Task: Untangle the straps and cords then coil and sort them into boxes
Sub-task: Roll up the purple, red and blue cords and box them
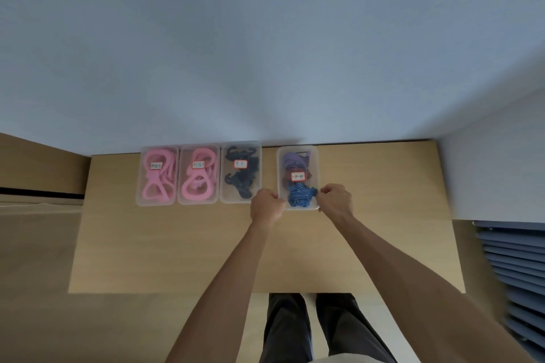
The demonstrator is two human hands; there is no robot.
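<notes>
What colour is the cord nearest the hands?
Blue with thin pale stripes, the cord in the rightmost box; head view.

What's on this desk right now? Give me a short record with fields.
surface: wooden desk
boxes: four clear, labelled
left two boxes: pink straps
third box: black cords
right box: purple, red, blue cords; stands apart
left hand: grips right box's left edge
right hand: grips its right edge
</notes>
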